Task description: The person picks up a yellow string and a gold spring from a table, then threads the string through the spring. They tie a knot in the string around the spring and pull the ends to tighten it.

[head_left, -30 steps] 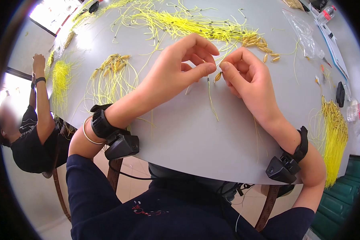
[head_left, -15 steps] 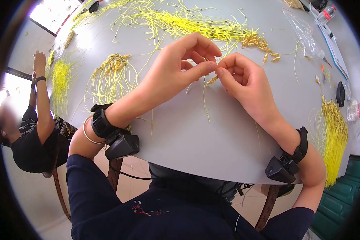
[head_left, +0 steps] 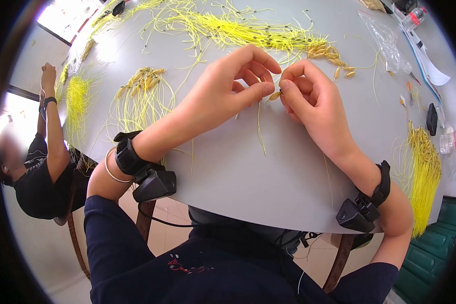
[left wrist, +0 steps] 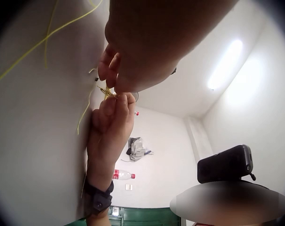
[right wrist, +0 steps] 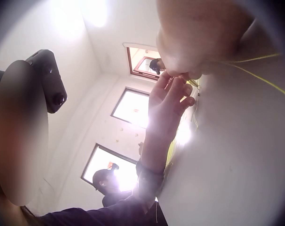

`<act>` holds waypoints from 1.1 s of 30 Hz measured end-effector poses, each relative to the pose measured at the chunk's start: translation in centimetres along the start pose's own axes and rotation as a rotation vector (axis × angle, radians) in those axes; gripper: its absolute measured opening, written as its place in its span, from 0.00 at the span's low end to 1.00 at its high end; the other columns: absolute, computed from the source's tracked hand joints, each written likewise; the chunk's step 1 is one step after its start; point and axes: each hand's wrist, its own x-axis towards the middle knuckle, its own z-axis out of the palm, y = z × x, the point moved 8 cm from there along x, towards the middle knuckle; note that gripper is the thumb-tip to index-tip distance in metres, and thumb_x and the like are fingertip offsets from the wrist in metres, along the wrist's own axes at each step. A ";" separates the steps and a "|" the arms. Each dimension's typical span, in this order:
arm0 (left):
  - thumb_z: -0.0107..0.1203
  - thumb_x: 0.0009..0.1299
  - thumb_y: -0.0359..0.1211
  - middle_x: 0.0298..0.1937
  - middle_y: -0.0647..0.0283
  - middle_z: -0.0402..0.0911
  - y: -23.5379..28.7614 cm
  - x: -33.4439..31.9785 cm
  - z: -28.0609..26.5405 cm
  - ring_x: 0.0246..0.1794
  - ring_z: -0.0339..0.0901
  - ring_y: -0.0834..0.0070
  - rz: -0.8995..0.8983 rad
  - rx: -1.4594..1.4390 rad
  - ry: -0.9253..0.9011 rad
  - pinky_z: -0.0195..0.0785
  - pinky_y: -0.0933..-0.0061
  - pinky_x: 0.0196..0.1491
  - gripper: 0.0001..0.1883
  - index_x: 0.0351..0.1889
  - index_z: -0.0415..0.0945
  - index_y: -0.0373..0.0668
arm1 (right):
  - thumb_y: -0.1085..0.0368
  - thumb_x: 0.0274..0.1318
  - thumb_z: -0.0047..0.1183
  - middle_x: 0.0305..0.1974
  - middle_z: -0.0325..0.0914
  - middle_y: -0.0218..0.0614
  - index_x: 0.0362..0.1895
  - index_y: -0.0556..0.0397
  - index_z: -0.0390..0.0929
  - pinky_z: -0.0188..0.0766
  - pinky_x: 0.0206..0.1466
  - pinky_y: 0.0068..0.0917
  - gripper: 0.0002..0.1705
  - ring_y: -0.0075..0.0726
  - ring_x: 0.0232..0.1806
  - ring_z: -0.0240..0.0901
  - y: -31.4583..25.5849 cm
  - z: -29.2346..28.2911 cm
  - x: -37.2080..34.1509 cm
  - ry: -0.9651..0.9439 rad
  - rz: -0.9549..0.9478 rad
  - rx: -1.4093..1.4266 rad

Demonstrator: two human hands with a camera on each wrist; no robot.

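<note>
In the head view my left hand (head_left: 233,83) and right hand (head_left: 313,101) are raised close together over the grey table (head_left: 248,187). My right thumb and forefinger pinch one end of a small gold wire spring (head_left: 274,96), which points toward the left thumb. Its tapered coils show between the hands in the left wrist view, where the gold spring (left wrist: 106,92) sticks out past the right fingers. My left thumb and fingertips pinch a thin yellow line (head_left: 260,129), whose loose end hangs down below them. The fingers hide where line and spring come together.
Beyond the hands lies a long yellow line bundle (head_left: 248,33) with gold springs (head_left: 327,53) at its right end. More gold springs (head_left: 144,81) lie at left, and another bundle (head_left: 423,172) at right. A plastic bag (head_left: 382,40) lies at back right. Another person (head_left: 40,167) sits at left.
The right hand moved left to the left fingertips, then back slightly right. The gold spring swung from hanging down to pointing left. The yellow line's loose end shifted a little left.
</note>
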 end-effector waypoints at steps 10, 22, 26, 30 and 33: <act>0.52 0.66 0.27 0.42 0.68 0.72 1.4 -0.2 -1.4 0.40 0.71 0.85 0.117 0.002 0.161 0.66 0.84 0.34 0.09 0.43 0.69 0.40 | 0.67 0.59 0.45 0.22 0.68 0.25 0.33 0.56 0.66 0.57 0.24 0.13 0.06 0.13 0.22 0.60 0.0 0.0 0.0 0.001 0.016 0.001; 0.53 0.67 0.34 0.38 0.70 0.75 0.2 -0.1 -0.5 0.40 0.70 0.86 -0.028 0.041 0.061 0.64 0.83 0.36 0.09 0.39 0.73 0.40 | 0.67 0.59 0.46 0.23 0.68 0.24 0.34 0.56 0.66 0.55 0.25 0.12 0.06 0.12 0.23 0.59 -0.1 0.1 0.0 -0.010 -0.002 0.017; 0.55 0.64 0.33 0.34 0.72 0.75 0.4 0.0 -0.8 0.38 0.70 0.88 -0.007 0.057 0.081 0.61 0.86 0.34 0.06 0.35 0.75 0.40 | 0.67 0.59 0.46 0.23 0.69 0.24 0.34 0.56 0.66 0.55 0.25 0.12 0.06 0.11 0.23 0.59 -0.2 0.0 0.0 -0.002 -0.022 0.019; 0.55 0.64 0.33 0.33 0.73 0.76 0.7 -0.1 -0.6 0.36 0.71 0.88 0.024 0.057 0.080 0.61 0.86 0.33 0.06 0.34 0.75 0.40 | 0.66 0.60 0.45 0.23 0.68 0.24 0.34 0.55 0.66 0.54 0.24 0.12 0.06 0.11 0.23 0.58 -0.3 -0.3 0.0 0.028 -0.024 0.028; 0.56 0.64 0.33 0.32 0.73 0.76 0.6 -0.1 -0.5 0.36 0.71 0.88 0.005 0.075 0.049 0.61 0.86 0.31 0.06 0.33 0.75 0.40 | 0.65 0.60 0.45 0.22 0.67 0.23 0.34 0.55 0.66 0.54 0.24 0.12 0.06 0.11 0.22 0.57 -0.7 -0.6 -0.1 0.060 -0.038 0.051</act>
